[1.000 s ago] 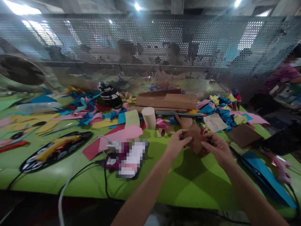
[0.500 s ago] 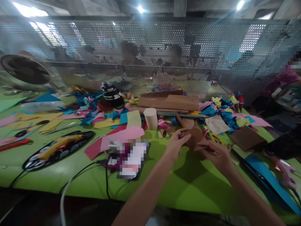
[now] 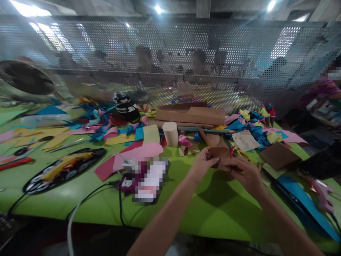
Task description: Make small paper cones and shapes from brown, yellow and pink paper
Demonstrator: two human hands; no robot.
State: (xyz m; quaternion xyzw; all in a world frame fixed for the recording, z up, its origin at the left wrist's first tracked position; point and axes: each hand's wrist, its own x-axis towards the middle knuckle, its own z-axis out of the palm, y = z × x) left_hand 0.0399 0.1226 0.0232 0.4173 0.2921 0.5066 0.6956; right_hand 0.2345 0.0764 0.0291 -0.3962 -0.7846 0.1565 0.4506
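A small piece of brown paper (image 3: 220, 155) is held up over the green table, pinched from both sides. My left hand (image 3: 203, 161) grips its left edge, thumb in front. My right hand (image 3: 243, 172) closes on its lower right edge; part of those fingers is hidden from me. Red-and-yellow handles (image 3: 239, 153) of a tool show just behind the right hand, on the table. Behind the paper lie brown paper scraps (image 3: 213, 139), and a small rolled brown paper piece (image 3: 183, 150) sits to the left of it.
A white cylinder (image 3: 170, 134) stands mid-table before folded brown paper (image 3: 190, 115). To the left are a phone (image 3: 151, 181), a power strip (image 3: 128, 183) with cables and an oval black tray (image 3: 66, 170). A pink glue gun (image 3: 322, 193) and blue paper (image 3: 306, 202) lie right.
The brown paper has changed from a rounded, tilted shape to a flatter, squarer one between my hands. My left hand has shifted slightly; both hands keep their pinch.
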